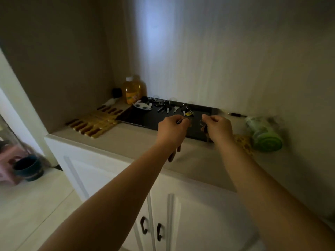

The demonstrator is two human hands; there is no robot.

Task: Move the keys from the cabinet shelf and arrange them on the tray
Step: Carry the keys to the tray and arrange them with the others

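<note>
Light: dim, bluish sheen on the back wall (163, 51)
Shadows: deep in the left corner
Blur: green cup (264, 134) and navy bowl (29, 167) smeared
Edges: wide-angle bending

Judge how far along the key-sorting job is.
Done: several key bunches lie along the tray's back edge. In hand: the left hand and right hand each grip a key ring over the tray. Left: setting those down; no other loose keys show clearly.

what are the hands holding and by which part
Each holds a bunch of keys by its ring. The left hand pinches a ring, its keys hanging below the wrist; the right hand pinches another ring, its dark keys dangling over the tray.
</note>
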